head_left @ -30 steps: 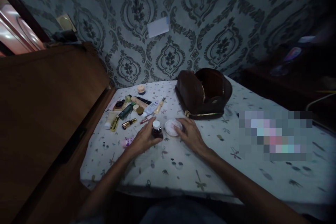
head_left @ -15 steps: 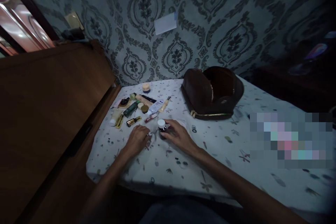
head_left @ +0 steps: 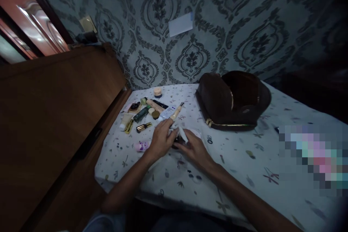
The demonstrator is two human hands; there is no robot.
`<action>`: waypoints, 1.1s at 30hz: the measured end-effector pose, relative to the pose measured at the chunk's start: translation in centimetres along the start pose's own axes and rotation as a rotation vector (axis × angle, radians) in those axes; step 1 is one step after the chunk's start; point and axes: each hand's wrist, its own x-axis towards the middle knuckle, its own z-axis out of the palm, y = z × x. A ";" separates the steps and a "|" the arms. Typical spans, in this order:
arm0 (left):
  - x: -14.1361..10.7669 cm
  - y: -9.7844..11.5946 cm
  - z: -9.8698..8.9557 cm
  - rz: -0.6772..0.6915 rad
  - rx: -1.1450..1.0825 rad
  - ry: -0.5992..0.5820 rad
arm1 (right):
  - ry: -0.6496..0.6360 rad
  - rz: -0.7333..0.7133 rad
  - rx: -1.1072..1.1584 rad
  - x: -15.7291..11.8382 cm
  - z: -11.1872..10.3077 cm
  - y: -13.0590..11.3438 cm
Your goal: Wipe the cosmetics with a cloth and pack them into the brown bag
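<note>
A small dark jar (head_left: 177,141) sits between my two hands, its top covered by a white cloth or tissue (head_left: 181,133). My right hand (head_left: 197,148) is wrapped round the jar from the right. From the left, my left hand (head_left: 162,138) presses the white cloth over the jar's top. A pink and purple tube (head_left: 142,146) lies beside my left wrist. Beyond my hands are a gold and black tube (head_left: 143,127), a green bottle (head_left: 141,114), a brush-like item (head_left: 178,111) and several other cosmetics.
An open dark brown bag (head_left: 231,105) stands at the back right of the cloth-covered table (head_left: 233,159). A wooden panel (head_left: 59,98) borders the left side. Behind is a patterned wall (head_left: 191,58). A blurred-out patch covers the right.
My left hand has moved right onto the jar with the white cloth, hiding its white lid. The pink and purple tube now shows. The view has shifted slightly.
</note>
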 end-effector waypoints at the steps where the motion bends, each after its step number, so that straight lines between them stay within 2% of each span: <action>1: 0.1 -0.3 0.3 -0.023 -0.048 0.021 | 0.008 -0.001 -0.013 0.0 -0.1 0.0; 5: 0.0 -1.3 0.8 -0.108 -0.257 0.128 | 0.005 -0.013 -0.068 -0.1 0.1 0.5; 8: -0.8 -2.0 1.1 -0.139 -0.303 0.178 | 0.016 -0.046 -0.086 -0.3 0.3 0.7; 13: -2.6 -2.8 1.4 -0.094 -0.310 0.126 | -0.003 -0.167 -0.117 -0.5 0.2 0.5; 17: -4.1 -2.8 1.4 0.018 -0.198 0.094 | -0.012 -0.217 -0.111 -0.3 0.0 0.4; 20: -5.0 -2.9 1.6 0.066 -0.103 0.020 | 0.010 -0.212 -0.099 -0.3 -0.1 0.5; 25: -6.1 -3.6 2.2 0.040 0.031 -0.132 | 0.019 -0.175 -0.116 -0.4 -0.4 0.4; 29: -6.4 -4.1 2.3 0.002 0.296 -0.219 | 0.020 -0.187 -0.156 -0.4 -0.4 0.4; 33: -6.2 -3.7 2.1 0.015 0.493 -0.353 | 0.039 -0.188 -0.165 -0.4 -0.5 0.4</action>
